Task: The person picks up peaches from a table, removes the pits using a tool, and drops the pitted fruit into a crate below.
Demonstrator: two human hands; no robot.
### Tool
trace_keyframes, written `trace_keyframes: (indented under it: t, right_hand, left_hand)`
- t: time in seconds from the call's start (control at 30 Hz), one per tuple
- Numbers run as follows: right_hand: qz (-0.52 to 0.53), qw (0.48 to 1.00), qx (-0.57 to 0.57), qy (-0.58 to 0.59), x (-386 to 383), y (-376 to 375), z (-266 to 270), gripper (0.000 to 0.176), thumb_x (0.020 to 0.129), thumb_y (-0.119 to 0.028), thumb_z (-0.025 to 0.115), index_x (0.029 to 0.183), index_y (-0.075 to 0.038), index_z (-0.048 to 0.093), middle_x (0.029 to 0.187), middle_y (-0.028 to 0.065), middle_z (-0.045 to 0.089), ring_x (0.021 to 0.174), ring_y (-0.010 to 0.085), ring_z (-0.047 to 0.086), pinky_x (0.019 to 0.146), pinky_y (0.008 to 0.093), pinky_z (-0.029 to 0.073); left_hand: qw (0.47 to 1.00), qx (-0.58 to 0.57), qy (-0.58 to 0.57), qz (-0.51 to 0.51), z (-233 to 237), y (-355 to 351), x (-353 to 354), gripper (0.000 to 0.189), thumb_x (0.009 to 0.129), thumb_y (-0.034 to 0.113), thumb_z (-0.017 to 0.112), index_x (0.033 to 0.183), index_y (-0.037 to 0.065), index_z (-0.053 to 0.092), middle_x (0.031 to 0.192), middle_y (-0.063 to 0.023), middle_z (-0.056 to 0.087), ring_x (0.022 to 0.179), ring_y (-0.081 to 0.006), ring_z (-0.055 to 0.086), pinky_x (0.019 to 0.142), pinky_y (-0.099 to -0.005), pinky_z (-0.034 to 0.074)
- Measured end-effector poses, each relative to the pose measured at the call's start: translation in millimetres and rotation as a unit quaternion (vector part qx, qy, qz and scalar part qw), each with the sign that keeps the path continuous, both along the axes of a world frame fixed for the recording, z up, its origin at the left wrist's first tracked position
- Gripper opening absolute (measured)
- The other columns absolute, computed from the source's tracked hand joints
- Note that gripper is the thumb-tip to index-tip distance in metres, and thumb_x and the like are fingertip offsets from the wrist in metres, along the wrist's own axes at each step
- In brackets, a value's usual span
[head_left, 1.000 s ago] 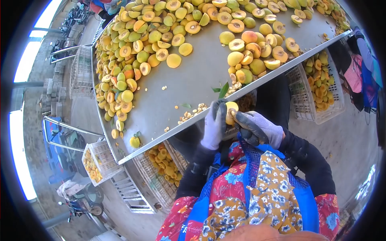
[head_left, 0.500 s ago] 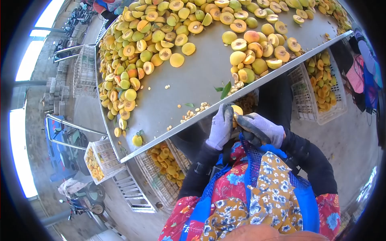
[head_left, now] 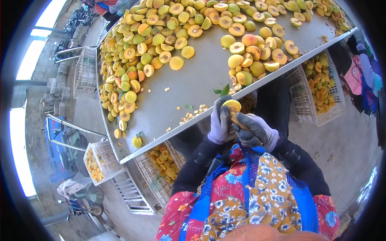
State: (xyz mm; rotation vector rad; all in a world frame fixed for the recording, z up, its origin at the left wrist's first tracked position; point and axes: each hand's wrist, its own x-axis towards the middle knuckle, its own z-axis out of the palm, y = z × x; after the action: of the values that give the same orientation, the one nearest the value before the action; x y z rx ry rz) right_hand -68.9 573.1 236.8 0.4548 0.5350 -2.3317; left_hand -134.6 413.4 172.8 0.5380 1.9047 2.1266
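Note:
My left hand (head_left: 218,120), in a grey and lavender glove, is closed around a yellow peach half (head_left: 232,105) just off the table's near edge. My right hand (head_left: 257,130), gloved alike, is wrapped round a brown wooden-handled tool (head_left: 240,117) held against the underside of the fruit. The tool's working end is hidden by the fruit and fingers. Beyond my hands, cut peaches (head_left: 261,52) lie on the metal table (head_left: 173,92), many with the pit showing. Small pale pits or kernels (head_left: 195,114) are scattered along its near edge, close to a green leaf (head_left: 224,90).
A raised metal rim (head_left: 181,127) borders the table. Crates of peach pieces stand below, at the right (head_left: 317,88), under the near edge (head_left: 161,166) and at the left (head_left: 96,162). Other people are at the far right (head_left: 364,76) and top left (head_left: 110,8). Scooters (head_left: 82,195) stand leftward.
Both hands have risen slightly toward the table edge. The peach half has tipped so more of its yellow face shows, and the right hand has turned, exposing the tool's handle.

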Motion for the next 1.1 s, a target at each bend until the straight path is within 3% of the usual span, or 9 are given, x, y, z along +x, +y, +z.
trace_keyframes:
  t: [0.27,0.37,0.4,0.47,0.57,0.63,0.8,0.97,1.1]
  right_hand:
    - [0.022,0.984,0.179,0.003,3,6,0,0.039,0.098,-0.047,0.058,0.091,-0.009,0.056,0.057,-0.0015,0.045,0.04,0.0073,0.037,0.037,0.0212,0.029]
    - [0.038,0.974,0.223,0.022,3,11,-21,0.04,0.097,-0.049,0.059,0.089,-0.01,0.057,0.06,-0.0026,0.047,0.044,0.0051,0.039,0.037,0.0209,0.03]
    - [0.033,0.973,0.229,0.012,2,14,-23,0.04,0.097,-0.049,0.059,0.089,-0.01,0.057,0.06,-0.003,0.047,0.044,0.0047,0.039,0.038,0.0208,0.03]
    - [0.04,0.971,0.236,-0.003,-2,25,-22,0.039,0.098,-0.048,0.059,0.088,-0.01,0.058,0.062,-0.0037,0.048,0.044,0.0045,0.039,0.038,0.0208,0.03]
    - [0.051,0.958,0.283,0.013,-6,33,-22,0.037,0.099,-0.046,0.057,0.087,-0.011,0.058,0.063,-0.0043,0.049,0.045,0.0046,0.04,0.04,0.0207,0.032]
    - [0.057,0.947,0.314,0.035,-10,33,-20,0.036,0.1,-0.044,0.056,0.087,-0.011,0.058,0.063,-0.0044,0.049,0.046,0.0048,0.042,0.041,0.0207,0.033]
    - [0.044,0.914,0.393,0.091,3,35,-24,0.031,0.102,-0.04,0.053,0.09,-0.011,0.056,0.066,-0.0038,0.05,0.049,0.0058,0.044,0.043,0.0216,0.034]
    - [-0.047,0.85,0.508,0.132,5,41,4,0.02,0.101,-0.025,0.055,0.096,-0.006,0.055,0.064,0.0013,0.054,0.051,0.0142,0.053,0.048,0.031,0.041]
    - [-0.043,0.564,0.726,0.391,-15,31,13,0.015,0.096,-0.02,0.06,0.1,-0.007,0.055,0.072,0.0139,0.065,0.061,0.0309,0.066,0.051,0.0403,0.047]
  left_hand:
    - [0.957,0.091,-0.237,0.142,27,-48,-3,0.045,0.105,0.044,0.043,0.131,0.009,0.048,0.113,-0.0085,0.06,0.095,-0.0166,0.062,0.073,-0.0281,0.055]
    - [0.965,-0.202,-0.086,0.143,60,-125,13,0.043,0.102,0.035,0.05,0.132,0.004,0.049,0.119,-0.0163,0.057,0.101,-0.0269,0.062,0.081,-0.0356,0.054]
    - [0.915,-0.37,0.068,0.149,67,-151,20,0.044,0.1,0.03,0.053,0.133,0.002,0.049,0.122,-0.0212,0.056,0.106,-0.034,0.061,0.086,-0.0405,0.053]
    - [0.72,-0.65,-0.011,0.245,90,-185,26,0.044,0.095,0.023,0.058,0.133,0.002,0.049,0.128,-0.0267,0.051,0.11,-0.0407,0.058,0.091,-0.0451,0.049]
    - [0.586,-0.729,0.191,0.298,100,-153,-4,0.04,0.094,0.026,0.062,0.127,0.003,0.055,0.128,-0.0214,0.055,0.111,-0.0376,0.059,0.093,-0.0461,0.049]
    - [0.777,-0.567,0.196,0.19,95,-89,-51,0.038,0.09,0.024,0.066,0.122,0.004,0.059,0.124,-0.0218,0.057,0.11,-0.0384,0.059,0.091,-0.0452,0.05]
    - [0.844,-0.457,0.28,-0.023,11,80,-152,0.048,0.092,0.034,0.063,0.126,0.001,0.055,0.114,-0.0215,0.064,0.109,-0.0363,0.061,0.093,-0.0439,0.049]
    - [0.965,-0.163,-0.169,-0.116,14,59,-170,0.046,0.097,0.042,0.057,0.123,0.003,0.056,0.099,-0.014,0.067,0.086,-0.0213,0.066,0.07,-0.0299,0.055]
    - [0.874,0.109,-0.471,-0.045,53,16,-102,0.043,0.102,0.047,0.047,0.115,0.007,0.058,0.08,-0.0052,0.062,0.054,-0.0085,0.053,0.045,-0.0198,0.039]
